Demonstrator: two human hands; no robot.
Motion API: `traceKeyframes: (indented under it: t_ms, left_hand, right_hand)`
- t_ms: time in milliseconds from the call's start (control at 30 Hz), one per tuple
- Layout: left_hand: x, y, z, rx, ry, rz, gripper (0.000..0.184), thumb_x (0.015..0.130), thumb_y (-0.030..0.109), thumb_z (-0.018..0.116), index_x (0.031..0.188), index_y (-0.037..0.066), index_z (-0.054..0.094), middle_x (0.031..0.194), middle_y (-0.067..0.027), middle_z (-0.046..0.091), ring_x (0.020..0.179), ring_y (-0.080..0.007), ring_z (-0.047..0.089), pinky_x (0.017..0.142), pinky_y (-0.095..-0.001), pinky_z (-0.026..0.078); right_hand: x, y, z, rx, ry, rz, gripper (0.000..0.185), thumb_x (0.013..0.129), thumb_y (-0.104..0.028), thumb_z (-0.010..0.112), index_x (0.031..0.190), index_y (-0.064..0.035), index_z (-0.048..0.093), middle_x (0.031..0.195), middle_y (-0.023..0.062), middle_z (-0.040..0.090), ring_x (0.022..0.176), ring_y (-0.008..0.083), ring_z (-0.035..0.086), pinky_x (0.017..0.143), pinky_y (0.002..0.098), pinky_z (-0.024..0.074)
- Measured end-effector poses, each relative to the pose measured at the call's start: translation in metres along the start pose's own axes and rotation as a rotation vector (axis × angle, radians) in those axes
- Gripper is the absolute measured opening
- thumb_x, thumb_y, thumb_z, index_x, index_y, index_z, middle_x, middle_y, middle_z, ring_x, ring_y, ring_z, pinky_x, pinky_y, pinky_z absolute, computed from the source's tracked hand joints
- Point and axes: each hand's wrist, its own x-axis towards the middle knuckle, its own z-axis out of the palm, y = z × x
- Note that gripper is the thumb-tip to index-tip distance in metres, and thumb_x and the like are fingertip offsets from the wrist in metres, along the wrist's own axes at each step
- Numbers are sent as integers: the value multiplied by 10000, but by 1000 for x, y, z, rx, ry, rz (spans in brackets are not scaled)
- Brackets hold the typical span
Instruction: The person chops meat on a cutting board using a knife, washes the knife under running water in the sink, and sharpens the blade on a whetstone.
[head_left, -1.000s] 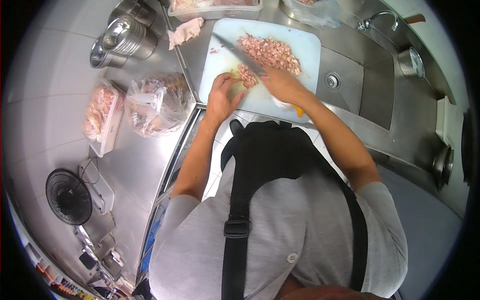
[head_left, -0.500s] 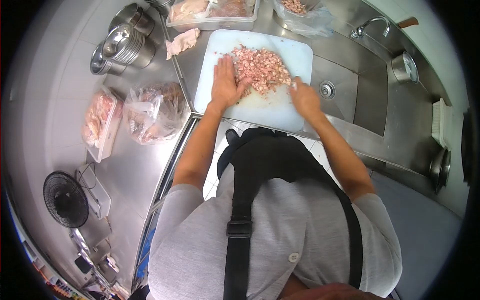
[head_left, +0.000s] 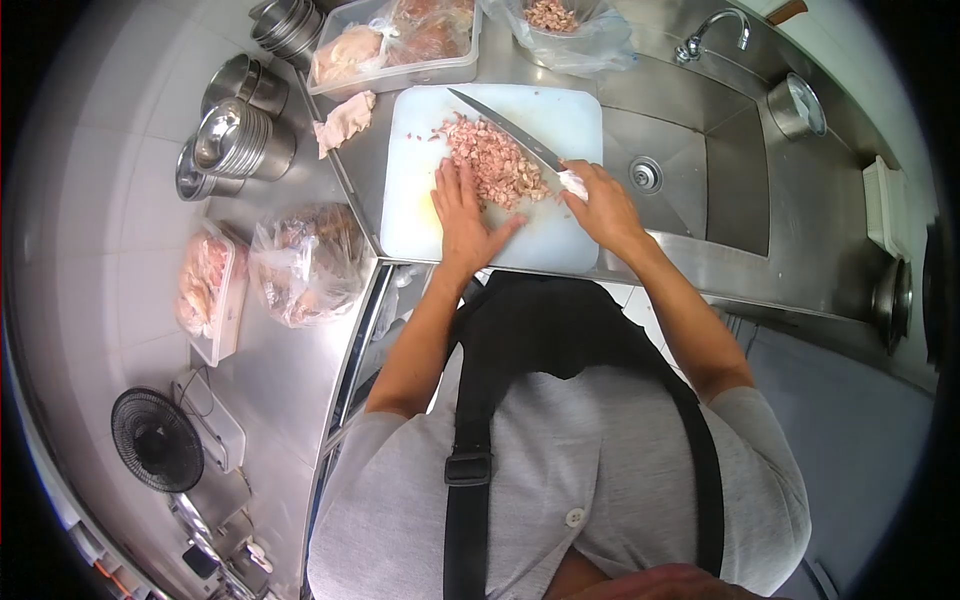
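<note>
On smooth board: lumpy chopped meat; right grip clamped on steel knife, left grip unclenched.

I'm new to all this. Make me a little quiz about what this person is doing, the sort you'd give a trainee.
1. Which hand holds the knife?

2. True or false: the left hand has its fingers extended.

3. What lies just to the right of the cutting board?
A) a fan
B) a sink
C) metal bowls

Key:
1. The right hand.
2. True; it is at the left edge of the chopped meat.
3. B.
</note>
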Motion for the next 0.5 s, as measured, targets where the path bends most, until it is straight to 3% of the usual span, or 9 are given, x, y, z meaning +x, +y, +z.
traceKeyframes:
  t_ms: [133,233,433,500]
  left_hand:
    - [-2,38,1,69,-111,14,1367,752,669,852,1707,44,99,1726,-363,21,1584,-589,-2,1216,-751,6]
    - [12,51,11,45,49,-9,1163,837,649,794,1702,120,225,1740,-322,59,1591,-562,38,1223,-738,54]
    - [42,89,3,156,-121,320,786,964,669,610,1563,164,548,1764,-254,112,1609,-533,34,1209,-771,17]
    - [49,92,6,193,-182,348,802,969,698,572,1564,160,548,1767,-245,110,1609,-532,41,1209,-774,20]
  right_hand:
    - [-1,14,-5,73,29,-25,528,944,-156,733,1439,-101,557,1247,224,685,1152,452,664,967,516,535]
    - [-2,11,-19,79,36,44,564,915,-136,766,1414,-98,505,1243,245,688,1147,458,669,951,529,531]
    - [-3,10,-31,71,-25,114,494,890,-119,790,1243,-79,447,1215,254,697,1105,474,682,890,558,528]
    - [-5,6,-35,33,-50,102,476,884,-110,789,1215,-77,448,1200,240,705,1104,471,683,881,558,527]
